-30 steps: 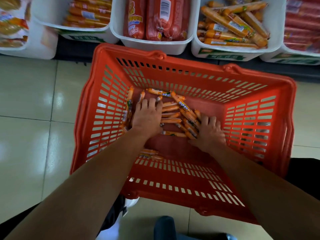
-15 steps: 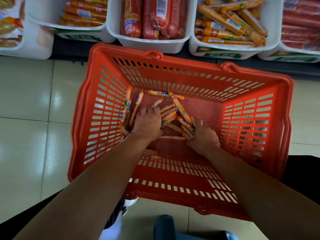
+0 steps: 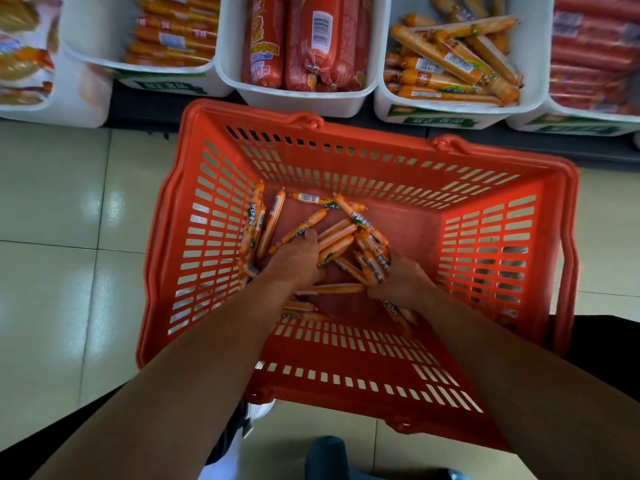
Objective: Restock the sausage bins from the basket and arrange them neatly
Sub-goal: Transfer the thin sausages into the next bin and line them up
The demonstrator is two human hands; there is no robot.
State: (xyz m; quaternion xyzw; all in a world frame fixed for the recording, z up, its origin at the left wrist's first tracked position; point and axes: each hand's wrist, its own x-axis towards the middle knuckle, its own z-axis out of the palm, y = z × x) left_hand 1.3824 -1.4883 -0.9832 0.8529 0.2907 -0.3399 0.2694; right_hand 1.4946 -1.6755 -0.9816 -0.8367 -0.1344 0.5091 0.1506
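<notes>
Our red basket [image 3: 166,244] holds loose small sausages [image 3: 337,233] at its left-centre; our left hand [image 3: 294,261] curls its fingers round some, our right hand [image 3: 403,284] grips a bundle. Bare basket floor shows rightward, and white bins [image 3: 298,105] of sausages sit just beyond the far rim.

You can read no words: the barcode [image 3: 321,29] on the far thick red sausage pack [image 3: 334,64] and the green labels [image 3: 438,120] on the white plastic bins [image 3: 380,105] are blurred.
</notes>
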